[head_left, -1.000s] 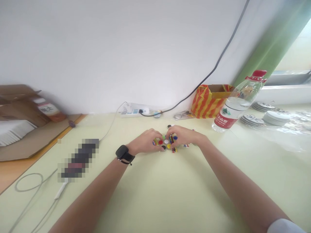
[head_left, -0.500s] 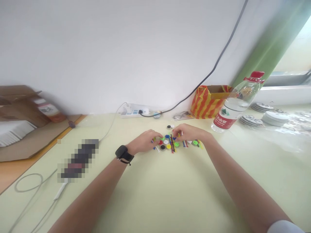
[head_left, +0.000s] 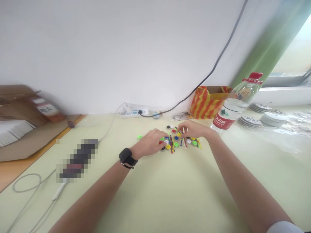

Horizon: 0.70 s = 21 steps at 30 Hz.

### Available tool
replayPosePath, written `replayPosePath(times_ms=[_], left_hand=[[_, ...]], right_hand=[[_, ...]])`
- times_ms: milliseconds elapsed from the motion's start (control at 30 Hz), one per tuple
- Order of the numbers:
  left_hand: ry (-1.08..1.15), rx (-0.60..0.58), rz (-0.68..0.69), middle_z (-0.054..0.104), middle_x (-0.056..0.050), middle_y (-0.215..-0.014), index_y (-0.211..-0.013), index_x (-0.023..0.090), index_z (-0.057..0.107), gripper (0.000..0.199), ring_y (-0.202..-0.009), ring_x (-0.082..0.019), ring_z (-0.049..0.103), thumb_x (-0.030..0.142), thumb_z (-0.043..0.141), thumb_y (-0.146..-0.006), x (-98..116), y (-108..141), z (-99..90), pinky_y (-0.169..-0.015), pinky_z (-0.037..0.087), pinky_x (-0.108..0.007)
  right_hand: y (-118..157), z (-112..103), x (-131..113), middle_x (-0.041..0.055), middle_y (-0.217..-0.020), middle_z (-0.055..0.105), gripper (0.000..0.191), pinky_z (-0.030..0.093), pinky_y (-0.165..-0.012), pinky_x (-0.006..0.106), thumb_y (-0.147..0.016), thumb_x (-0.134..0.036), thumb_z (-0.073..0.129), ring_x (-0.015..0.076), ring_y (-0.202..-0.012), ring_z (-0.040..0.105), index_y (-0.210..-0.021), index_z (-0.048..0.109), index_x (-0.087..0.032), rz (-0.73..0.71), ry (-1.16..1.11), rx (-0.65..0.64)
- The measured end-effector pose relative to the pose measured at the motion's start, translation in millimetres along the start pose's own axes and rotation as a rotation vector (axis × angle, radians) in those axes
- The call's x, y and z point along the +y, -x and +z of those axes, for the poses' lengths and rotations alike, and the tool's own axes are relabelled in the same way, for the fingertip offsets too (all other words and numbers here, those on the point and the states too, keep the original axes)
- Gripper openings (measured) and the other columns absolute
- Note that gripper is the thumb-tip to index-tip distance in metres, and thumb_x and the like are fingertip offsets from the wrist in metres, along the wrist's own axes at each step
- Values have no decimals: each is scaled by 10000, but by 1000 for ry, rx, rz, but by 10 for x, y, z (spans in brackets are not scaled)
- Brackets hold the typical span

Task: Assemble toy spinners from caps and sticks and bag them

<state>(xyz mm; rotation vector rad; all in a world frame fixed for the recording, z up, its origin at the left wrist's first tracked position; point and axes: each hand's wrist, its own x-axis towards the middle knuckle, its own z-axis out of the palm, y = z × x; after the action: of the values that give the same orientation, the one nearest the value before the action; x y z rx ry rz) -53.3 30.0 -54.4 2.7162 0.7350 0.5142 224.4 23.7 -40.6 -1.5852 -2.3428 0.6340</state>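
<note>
The left hand (head_left: 151, 142) and right hand (head_left: 191, 129) were held half-curled over colourful discs (head_left: 176, 145) on the table (head_left: 155, 194) — whether anything was gripped could not be told. Light fingertip pinching was best used.

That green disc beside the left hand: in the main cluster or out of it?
Out: the green disc lies apart on the table, beside the left hand; the main cluster is on that hand's other side.
</note>
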Motion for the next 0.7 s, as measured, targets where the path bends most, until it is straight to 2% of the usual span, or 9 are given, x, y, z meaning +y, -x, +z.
replayPosePath(times_ms=[133,233,367,467,633,700], left_hand=[[-15,-23,114,708,-25,-1268,-1196,308,675,263,-1237,-285,573,276,596,-948,227,-3,123,-1026,486,-434],[-51,-61,126,689,-46,-1304,-1199,299,668,260,-1284,-314,537,304,602,-947,341,20,198,-1041,469,-477],[-80,-103,119,689,-67,-1285,-1227,284,648,276,-1294,-318,526,339,577,-966,391,32,227,-1049,454,-492],[-101,-104,126,672,-69,-1313,-1253,270,632,294,-1321,-311,503,343,557,-978,390,29,226,-1068,436,-488],[-130,-100,119,663,-65,-1339,-1272,249,614,306,-1342,-304,480,313,544,-981,388,31,222,-1088,423,-479],[-132,-102,117,664,-67,-1339,-1274,248,612,308,-1342,-303,480,307,545,-978,388,31,221,-1085,427,-479]], right_hand=[[-44,45,94,55,-1018,758,222,520,-699,288,-754,-245,726,226,-866,691,-969,778,-228,21,26,-5],[-55,59,92,46,-975,770,186,523,-693,286,-733,-261,737,228,-847,697,-907,797,-232,13,-16,-40],[-4,-8,53,46,-910,773,199,517,-665,281,-720,-314,757,221,-788,696,-890,813,-229,25,-73,-132],[1,-18,37,55,-933,770,211,513,-689,265,-754,-321,745,213,-809,687,-919,814,-211,21,-80,-184],[-124,173,33,84,-1118,733,319,514,-845,297,-906,-257,600,222,-966,665,-1189,744,-215,2,11,128],[-153,235,43,97,-1119,722,328,509,-882,311,-922,-227,574,225,-981,664,-1205,738,-215,-4,55,147]])
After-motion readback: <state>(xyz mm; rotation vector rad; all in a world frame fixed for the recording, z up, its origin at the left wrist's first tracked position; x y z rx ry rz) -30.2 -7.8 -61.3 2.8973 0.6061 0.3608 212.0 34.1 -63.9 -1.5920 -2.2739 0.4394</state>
